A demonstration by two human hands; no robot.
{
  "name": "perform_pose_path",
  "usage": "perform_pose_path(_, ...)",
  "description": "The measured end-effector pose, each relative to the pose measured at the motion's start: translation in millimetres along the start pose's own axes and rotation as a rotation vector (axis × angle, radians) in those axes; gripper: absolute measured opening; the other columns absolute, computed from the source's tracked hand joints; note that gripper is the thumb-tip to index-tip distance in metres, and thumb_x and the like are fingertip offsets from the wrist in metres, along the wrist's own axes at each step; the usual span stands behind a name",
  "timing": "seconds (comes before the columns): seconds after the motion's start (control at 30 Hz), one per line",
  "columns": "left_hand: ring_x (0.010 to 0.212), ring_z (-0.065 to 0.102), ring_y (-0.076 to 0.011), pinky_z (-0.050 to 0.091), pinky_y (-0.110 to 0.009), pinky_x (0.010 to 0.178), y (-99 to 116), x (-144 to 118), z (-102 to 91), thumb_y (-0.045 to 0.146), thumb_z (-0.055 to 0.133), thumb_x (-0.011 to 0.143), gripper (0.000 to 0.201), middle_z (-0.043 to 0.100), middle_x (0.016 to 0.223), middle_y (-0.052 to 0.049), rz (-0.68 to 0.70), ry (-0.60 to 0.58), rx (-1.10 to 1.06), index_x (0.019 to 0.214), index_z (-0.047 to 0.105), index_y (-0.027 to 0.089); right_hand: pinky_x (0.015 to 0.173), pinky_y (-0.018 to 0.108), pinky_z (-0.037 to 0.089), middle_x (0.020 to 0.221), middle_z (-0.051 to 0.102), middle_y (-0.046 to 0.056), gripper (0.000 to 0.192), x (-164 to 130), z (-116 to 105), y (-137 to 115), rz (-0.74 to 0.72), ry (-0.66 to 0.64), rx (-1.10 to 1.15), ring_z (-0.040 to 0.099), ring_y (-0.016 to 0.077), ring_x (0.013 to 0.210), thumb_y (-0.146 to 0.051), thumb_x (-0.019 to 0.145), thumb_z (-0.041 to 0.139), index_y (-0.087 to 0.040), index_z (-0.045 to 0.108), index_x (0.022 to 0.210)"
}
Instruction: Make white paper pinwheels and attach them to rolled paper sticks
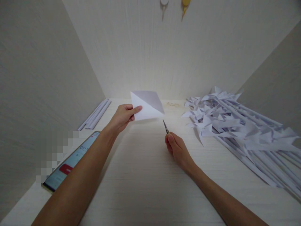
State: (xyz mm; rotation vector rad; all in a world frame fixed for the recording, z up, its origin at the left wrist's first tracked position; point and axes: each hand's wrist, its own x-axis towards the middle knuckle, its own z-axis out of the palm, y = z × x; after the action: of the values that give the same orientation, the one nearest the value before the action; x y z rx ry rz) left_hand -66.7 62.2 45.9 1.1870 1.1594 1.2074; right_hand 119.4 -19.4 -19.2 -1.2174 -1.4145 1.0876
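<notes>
My left hand pinches the left edge of a white square paper sheet, thumb on top. A diagonal crease runs across the sheet from upper left to lower right, one half shaded darker. The sheet is held up above the table. My right hand is closed round a slim, pointed metal tool; its handle is hidden in the fingers, so I cannot tell its exact kind. The tool's tip points up and away, just below the sheet's lower right corner and seemingly apart from it.
Many white paper pinwheels on rolled paper sticks lie heaped on the right. Several rolled paper sticks rest at the left wall. A phone showing a timer lies partly behind my left forearm. White and yellow hooks are on the back wall.
</notes>
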Motion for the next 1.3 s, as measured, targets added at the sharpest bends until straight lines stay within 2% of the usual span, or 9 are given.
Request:
perform_pose_path(0.1, 0.04, 0.051, -0.005, 0.041, -0.013, 0.041, 0, -1, 8.8, 0.017, 0.072, 0.06, 0.02, 0.054, 0.045, 0.001, -0.026, 0.105, -0.088, 0.051, 0.055, 0.011, 0.036, 0.02, 0.015, 0.042, 0.027, -0.009, 0.041, 0, 1, -1, 0.085, 0.035, 0.19, 0.022, 0.0058, 0.036, -0.058, 0.076, 0.042, -0.02, 0.041, 0.06)
perform_pose_path(0.2, 0.053, 0.061, -0.0093, 0.051, -0.019, 0.057, 0, -6, 21.8, 0.011, 0.069, 0.061, 0.009, 0.061, 0.058, -0.001, -0.045, 0.053, -0.147, 0.063, 0.061, 0.008, 0.033, 0.019, 0.012, 0.04, 0.026, -0.011, 0.04, 0, 3, -4, 0.149, 0.023, 0.322, 0.019, 0.0045, 0.034, -0.058, 0.072, 0.046, -0.02, 0.042, 0.062)
perform_pose_path(0.27, 0.055, 0.062, -0.0102, 0.052, -0.019, 0.059, -1, -10, 29.4, 0.012, 0.07, 0.06, 0.011, 0.063, 0.06, -0.002, -0.051, 0.01, -0.16, 0.065, 0.062, 0.008, 0.033, 0.019, 0.011, 0.039, 0.027, -0.011, 0.039, 0, 5, -5, 0.166, -0.009, 0.364, 0.018, 0.0039, 0.033, -0.058, 0.071, 0.047, -0.02, 0.043, 0.063)
perform_pose_path(0.43, 0.055, 0.061, -0.0109, 0.044, -0.017, 0.046, -8, -20, 42.8, 0.026, 0.074, 0.056, 0.022, 0.067, 0.065, -0.005, -0.027, -0.05, -0.11, 0.069, 0.065, 0.01, 0.032, 0.018, 0.011, 0.04, 0.03, -0.011, 0.039, -4, 9, -8, 0.158, -0.049, 0.39, 0.02, 0.0031, 0.033, -0.057, 0.071, 0.048, -0.019, 0.044, 0.063)
perform_pose_path(0.53, 0.064, 0.064, -0.0137, 0.048, -0.02, 0.054, -13, -24, 49.0, 0.026, 0.073, 0.057, 0.024, 0.069, 0.072, -0.007, -0.043, -0.076, -0.149, 0.074, 0.066, 0.01, 0.032, 0.018, 0.011, 0.04, 0.029, -0.011, 0.039, -5, 9, -8, 0.158, -0.044, 0.404, 0.02, 0.0031, 0.033, -0.056, 0.072, 0.048, -0.019, 0.043, 0.064)
perform_pose_path(0.63, 0.064, 0.065, -0.0136, 0.051, -0.023, 0.061, -17, -25, 53.3, 0.024, 0.072, 0.059, 0.021, 0.07, 0.073, -0.008, -0.07, -0.105, -0.187, 0.072, 0.066, 0.009, 0.033, 0.018, 0.011, 0.04, 0.029, -0.011, 0.038, -5, 8, -7, 0.156, -0.049, 0.417, 0.019, 0.0029, 0.033, -0.056, 0.073, 0.047, -0.019, 0.043, 0.064)
perform_pose_path(0.8, 0.061, 0.065, -0.0124, 0.051, -0.022, 0.063, -21, -25, 56.8, 0.024, 0.07, 0.061, 0.018, 0.07, 0.071, -0.008, -0.075, -0.147, -0.204, 0.069, 0.065, 0.009, 0.032, 0.018, 0.012, 0.039, 0.03, -0.011, 0.039, -4, 8, -6, 0.149, -0.033, 0.398, 0.021, 0.003, 0.033, -0.056, 0.072, 0.048, -0.018, 0.043, 0.063)
perform_pose_path(1.3, 0.067, 0.067, -0.0159, 0.05, -0.021, 0.058, -21, -26, 56.9, 0.026, 0.067, 0.066, 0.019, 0.07, 0.073, -0.009, -0.079, -0.142, -0.145, 0.071, 0.064, 0.009, 0.032, 0.018, 0.012, 0.038, 0.031, -0.01, 0.038, -3, 9, -7, 0.156, -0.022, 0.387, 0.021, 0.0031, 0.032, -0.055, 0.072, 0.048, -0.018, 0.044, 0.062)
